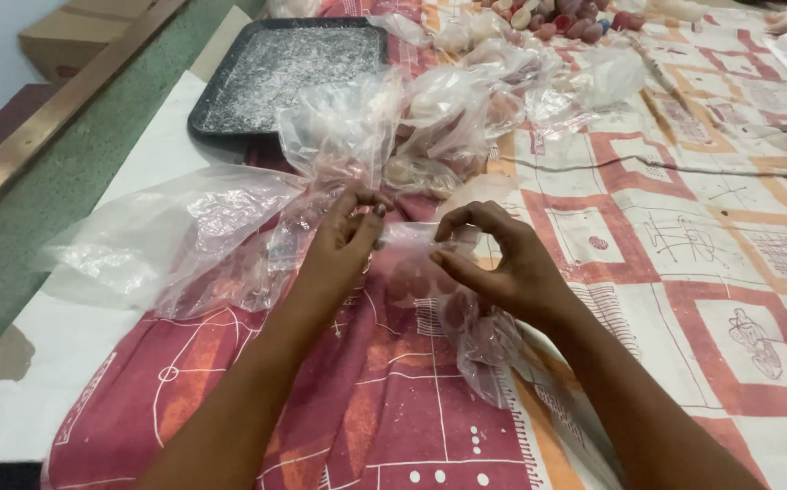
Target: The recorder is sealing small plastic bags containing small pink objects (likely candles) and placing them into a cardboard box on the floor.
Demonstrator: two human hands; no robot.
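My left hand (pixel 343 240) and my right hand (pixel 493 263) both pinch the top of a small clear plastic bag (pixel 475 331) between them. The bag hangs down over the patterned red, orange and white cloth (pixel 684 236) and holds several round pinkish pieces. Thumb and fingertips of each hand grip the bag's stretched mouth at the centre of the view. A loose pile of empty clear bags (pixel 185 236) lies just left of my left hand.
More filled clear bags (pixel 466 100) are heaped behind my hands. A dark tray (pixel 230 100) dusted with white powder sits at the back left. Small pink and cream round pieces (pixel 566 18) lie at the far edge. A white surface (pixel 67 363) borders the cloth's left side.
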